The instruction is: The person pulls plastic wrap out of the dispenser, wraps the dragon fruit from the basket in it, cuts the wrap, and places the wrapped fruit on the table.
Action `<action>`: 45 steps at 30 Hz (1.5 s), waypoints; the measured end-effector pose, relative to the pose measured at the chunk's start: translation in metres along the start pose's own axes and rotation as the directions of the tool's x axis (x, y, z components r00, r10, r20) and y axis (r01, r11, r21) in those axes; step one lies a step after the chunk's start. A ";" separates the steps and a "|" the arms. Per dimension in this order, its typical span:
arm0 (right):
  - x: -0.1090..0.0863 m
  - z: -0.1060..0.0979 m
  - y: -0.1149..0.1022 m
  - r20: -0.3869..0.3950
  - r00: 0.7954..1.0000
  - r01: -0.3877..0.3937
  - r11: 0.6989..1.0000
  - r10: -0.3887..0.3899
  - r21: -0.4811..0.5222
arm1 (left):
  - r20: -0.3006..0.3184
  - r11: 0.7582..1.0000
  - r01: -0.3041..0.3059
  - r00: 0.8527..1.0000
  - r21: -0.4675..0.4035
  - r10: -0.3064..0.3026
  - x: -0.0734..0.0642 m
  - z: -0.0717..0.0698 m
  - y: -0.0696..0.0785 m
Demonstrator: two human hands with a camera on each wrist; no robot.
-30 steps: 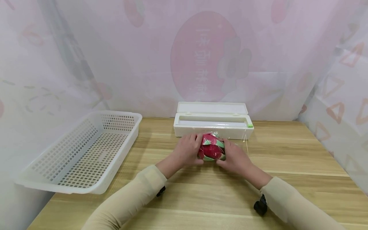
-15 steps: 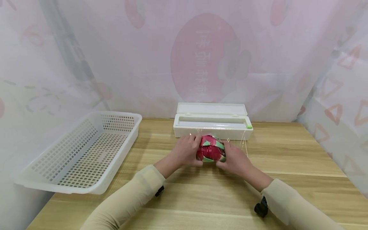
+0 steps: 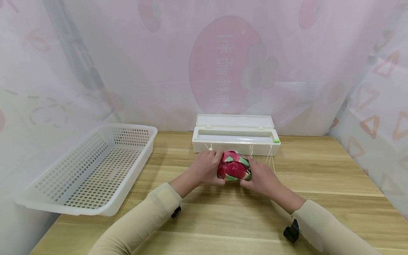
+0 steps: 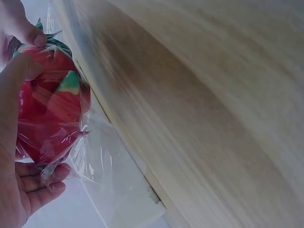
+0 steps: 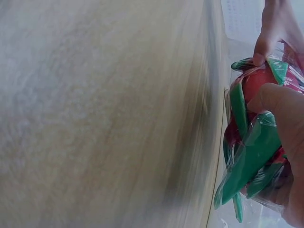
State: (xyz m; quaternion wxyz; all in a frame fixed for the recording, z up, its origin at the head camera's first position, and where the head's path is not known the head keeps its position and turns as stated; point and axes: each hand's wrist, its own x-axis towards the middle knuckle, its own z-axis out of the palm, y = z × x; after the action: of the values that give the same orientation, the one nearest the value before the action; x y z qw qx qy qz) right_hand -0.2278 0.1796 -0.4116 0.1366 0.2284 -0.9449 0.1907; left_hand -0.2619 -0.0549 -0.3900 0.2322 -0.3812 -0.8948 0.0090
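A red dragon fruit with green scales (image 3: 234, 166) lies between my two hands, with clear cling film (image 4: 90, 156) stretched and wrinkled over it. My left hand (image 3: 205, 169) grips its left end, thumb on the near side and fingers over the far side. On the leafy right end, my right hand (image 3: 262, 176) grips it the same way, as the right wrist view shows up close. Strands of film run from the fruit back to a white cling film dispenser box (image 3: 236, 146), whose lid (image 3: 234, 121) stands raised. Inside the box lies a white roll (image 3: 236, 137).
A white perforated plastic basket (image 3: 116, 191) stands at the left of the wooden table (image 3: 318, 170). A small green slider (image 3: 276, 140) sits on the box's right end. Printed cloth (image 3: 153, 78) hangs behind and at both sides.
Both hands have drawn the dragon fruit very slightly toward me, and the film between it and the box looks more taut. The basket and the box stay put.
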 end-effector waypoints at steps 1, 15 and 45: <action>0.000 0.000 0.000 0.001 1.000 0.002 1.000 -0.002 0.001 | 0.004 1.000 0.000 1.000 -0.002 0.000 0.000 -0.001 0.000; -0.001 -0.006 -0.003 0.053 0.999 -0.009 1.000 0.010 -0.019 | 0.068 0.996 0.033 0.997 -0.088 -0.027 -0.002 -0.005 -0.001; 0.011 -0.022 -0.001 0.236 0.970 -0.065 0.997 0.051 0.049 | 0.192 0.973 0.138 0.976 -0.186 -0.101 -0.001 -0.005 -0.004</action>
State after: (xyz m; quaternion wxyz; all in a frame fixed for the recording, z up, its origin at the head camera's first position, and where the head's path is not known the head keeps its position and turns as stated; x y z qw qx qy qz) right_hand -0.2324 0.1837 -0.3877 0.0119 0.2253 -0.9549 0.1929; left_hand -0.2621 -0.0590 -0.3845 0.1107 -0.3452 -0.9301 -0.0593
